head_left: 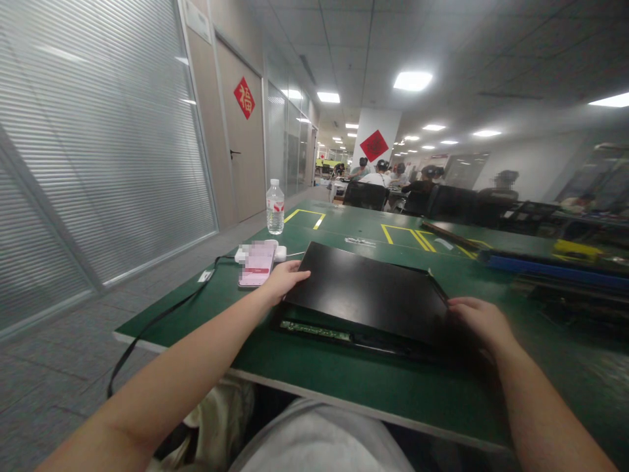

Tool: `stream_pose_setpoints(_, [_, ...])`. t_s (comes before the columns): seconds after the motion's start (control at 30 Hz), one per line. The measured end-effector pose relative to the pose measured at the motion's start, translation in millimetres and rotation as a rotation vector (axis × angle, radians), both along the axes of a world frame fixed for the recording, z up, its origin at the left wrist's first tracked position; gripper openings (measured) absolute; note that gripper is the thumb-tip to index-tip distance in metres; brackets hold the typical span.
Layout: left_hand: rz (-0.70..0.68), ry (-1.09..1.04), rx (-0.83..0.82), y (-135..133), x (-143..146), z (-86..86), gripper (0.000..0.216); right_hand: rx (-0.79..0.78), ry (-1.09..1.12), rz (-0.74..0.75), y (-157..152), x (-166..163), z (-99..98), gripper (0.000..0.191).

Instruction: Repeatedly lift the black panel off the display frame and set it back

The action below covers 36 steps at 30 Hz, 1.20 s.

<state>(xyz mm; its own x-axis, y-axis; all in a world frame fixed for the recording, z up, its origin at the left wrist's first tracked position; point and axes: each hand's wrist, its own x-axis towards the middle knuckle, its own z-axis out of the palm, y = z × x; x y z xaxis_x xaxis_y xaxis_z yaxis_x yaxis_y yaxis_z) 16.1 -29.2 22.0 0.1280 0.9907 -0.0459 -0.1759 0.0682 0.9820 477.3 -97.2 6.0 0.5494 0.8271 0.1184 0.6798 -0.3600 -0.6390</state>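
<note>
A flat black screen panel [363,288] is held tilted above the green table, its surface catching a soft reflection. My left hand [285,282] pinches its left edge, thumb on top. At the right edge, the fingers of my right hand [479,321] are closed on the panel, with their tips partly hidden. Under and in front of the panel lies a black frame [383,346], mostly covered by it. A green circuit board strip [314,330] shows along the frame's near left side.
Left of the panel, a phone [260,265] leans by a white device with a black cable [167,314]. Behind stands a water bottle [276,208]. Yellow tape [407,229] marks the green table [339,223]. A blue bar [550,267] lies right. Several people sit farther back.
</note>
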Motion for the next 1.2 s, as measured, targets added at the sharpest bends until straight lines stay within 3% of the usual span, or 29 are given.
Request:
stream_pose_setpoints(0.17, [0.037,-0.005,-0.02,1.3,-0.1,1.0,0.048,0.002,-0.007,-0.005,2.5,5.4,-3.7,0.024])
stream_pose_setpoints(0.53, [0.022,0.005,0.02,1.2,-2.8,2.9,0.04,-0.002,-0.006,-0.011,0.1,-1.5,1.2,0.024])
stream_pose_setpoints(0.83, [0.046,0.284,0.071,2.5,-7.2,2.8,0.04,-0.013,0.006,-0.007,1.1,-0.4,0.8,0.024])
stream_pose_setpoints(1.2, [-0.013,0.529,0.115,10.4,-11.6,-11.5,0.041,0.032,-0.022,0.015,6.2,9.9,-8.9,0.024])
